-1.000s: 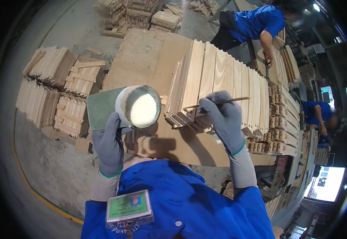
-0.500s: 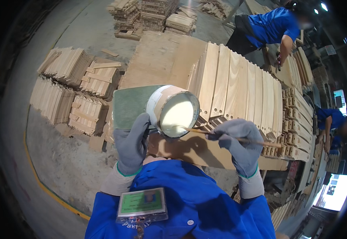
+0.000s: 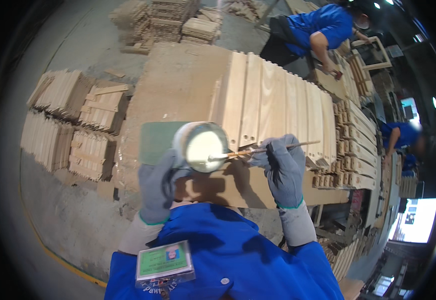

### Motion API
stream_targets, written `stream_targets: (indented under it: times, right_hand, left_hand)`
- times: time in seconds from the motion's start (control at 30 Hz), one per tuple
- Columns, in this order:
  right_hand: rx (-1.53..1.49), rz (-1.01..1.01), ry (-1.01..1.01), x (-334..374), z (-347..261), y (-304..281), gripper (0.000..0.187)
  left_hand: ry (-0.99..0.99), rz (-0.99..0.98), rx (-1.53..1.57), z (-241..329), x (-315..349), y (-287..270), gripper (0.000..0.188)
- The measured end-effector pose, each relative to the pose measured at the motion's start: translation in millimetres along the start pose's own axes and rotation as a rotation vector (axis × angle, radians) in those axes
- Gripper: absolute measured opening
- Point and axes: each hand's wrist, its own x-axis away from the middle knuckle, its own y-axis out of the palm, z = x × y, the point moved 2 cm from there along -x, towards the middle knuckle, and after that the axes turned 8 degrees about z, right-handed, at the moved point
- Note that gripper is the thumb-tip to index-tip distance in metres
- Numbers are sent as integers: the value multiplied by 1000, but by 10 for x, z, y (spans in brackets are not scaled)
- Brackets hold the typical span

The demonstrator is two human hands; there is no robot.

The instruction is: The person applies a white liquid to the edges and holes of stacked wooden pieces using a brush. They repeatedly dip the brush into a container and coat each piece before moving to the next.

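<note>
My left hand [image 3: 157,187], in a grey knit glove, is closed around the side of a round tub [image 3: 180,142]. The tub is tilted so its mouth shows a thick cream-white liquid [image 3: 203,148]. A flat green panel [image 3: 156,143] shows behind the tub; whether it is held or lies on the board I cannot tell. Gloved likewise, my right hand [image 3: 283,167] grips a thin brush [image 3: 232,154] by its wooden handle. The brush's whitish tip is over the tub's mouth, at the liquid. Just beyond the tub stands a row of pale wooden slats [image 3: 273,105] with holes at their near ends.
A brown board [image 3: 178,75] lies under the slats and the tub. More drilled wooden pieces [image 3: 350,170] are stacked at the right. On the floor at left are stacked slat bundles [image 3: 53,135]. A co-worker in blue [image 3: 323,27] bends over wood at the far right; another [image 3: 400,137] works farther right.
The brush has drawn back slightly, so its pale tip and metal collar now show. The tub sits a little further left in view. The whole surroundings have shifted left in the picture.
</note>
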Motion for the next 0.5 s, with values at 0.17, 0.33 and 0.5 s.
stream_targets:
  times: [0.17, 0.33, 0.5]
  right_hand:
    - [172, 140, -247, -380, -197, -199, 13]
    - [424, 152, -303, -534, -43, -238, 17]
    - [513, 74, -328, -580, 78, -211, 24]
  left_hand:
    - [-224, 123, 135, -43, -156, -217, 29]
    - [-221, 229, 233, -120, -171, -393, 35]
    - [-236, 196, 195, -125, -123, -424, 33]
